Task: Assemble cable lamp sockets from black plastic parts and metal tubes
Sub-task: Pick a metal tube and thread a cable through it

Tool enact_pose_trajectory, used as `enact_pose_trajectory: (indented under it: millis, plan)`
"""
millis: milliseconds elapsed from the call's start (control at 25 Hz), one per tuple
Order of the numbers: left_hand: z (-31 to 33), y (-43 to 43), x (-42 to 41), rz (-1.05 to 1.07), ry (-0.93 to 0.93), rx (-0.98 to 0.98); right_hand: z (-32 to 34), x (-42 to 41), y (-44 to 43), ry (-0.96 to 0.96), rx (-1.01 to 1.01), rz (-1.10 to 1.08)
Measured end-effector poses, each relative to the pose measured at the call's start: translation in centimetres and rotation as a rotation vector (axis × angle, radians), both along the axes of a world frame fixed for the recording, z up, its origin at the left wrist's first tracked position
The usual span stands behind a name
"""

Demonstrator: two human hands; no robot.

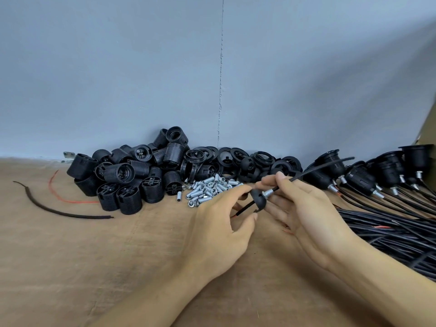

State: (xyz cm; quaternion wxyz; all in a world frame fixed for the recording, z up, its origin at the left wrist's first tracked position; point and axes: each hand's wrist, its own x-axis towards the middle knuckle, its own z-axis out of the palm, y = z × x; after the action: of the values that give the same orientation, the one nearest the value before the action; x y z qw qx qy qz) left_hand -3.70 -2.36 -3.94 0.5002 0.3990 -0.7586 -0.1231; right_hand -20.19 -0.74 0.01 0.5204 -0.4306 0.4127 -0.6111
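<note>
The left hand pinches a black dome-shaped cap between thumb and forefinger. The right hand has its fingers curled round a black cable that passes through the cap, gripping it just behind a short threaded metal tube seated at the cap's top. This piece is held just above the worktop, near its middle.

Just beyond the hands lies a heap of loose metal tubes. Behind and to the left of it is a pile of ribbed black socket bodies, and along the far edge a row of black rings. To the right stand finished sockets with tubes and cables fitted, and their cables gather in a thick bundle beside the right forearm. On the left lie a loose black wire offcut and a thin red wire.

The worktop is brown and slightly creased. A blue-grey wall with a vertical seam rises behind it, and a cardboard edge shows at the far right.
</note>
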Motion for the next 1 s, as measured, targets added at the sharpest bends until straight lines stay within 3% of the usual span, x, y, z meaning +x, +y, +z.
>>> enact_pose_trajectory:
  millis: [120,320,560,680,760,840,1000]
  plan:
    - [0.2,-0.3,0.2,0.018,0.109,0.023,0.2,-0.2,-0.1,0.130,0.046,-0.183]
    - [0.4,-1.0,0.7,-0.055,0.227,0.123,1.0,-1.0,-0.5,0.011,0.271,-0.261]
    - [-0.5,-1.7,1.0,-0.072,0.098,0.189,0.8,-0.4,0.0,-0.267,0.442,-0.224]
    - [-0.4,-1.7,1.1,-0.097,0.010,0.277,0.7,0.6,0.6,-0.266,0.478,-0.104]
    - [-0.2,-1.6,1.1,-0.114,-0.061,0.300,0.7,1.5,1.0,-0.106,0.408,0.073]
    - [-0.1,-1.8,1.3,-0.136,-0.087,0.330,0.4,1.7,1.1,0.219,0.180,0.146]
    - [0.2,-2.1,1.5,-0.211,0.000,0.460,-0.2,0.4,0.6,1.102,-0.372,-0.080]
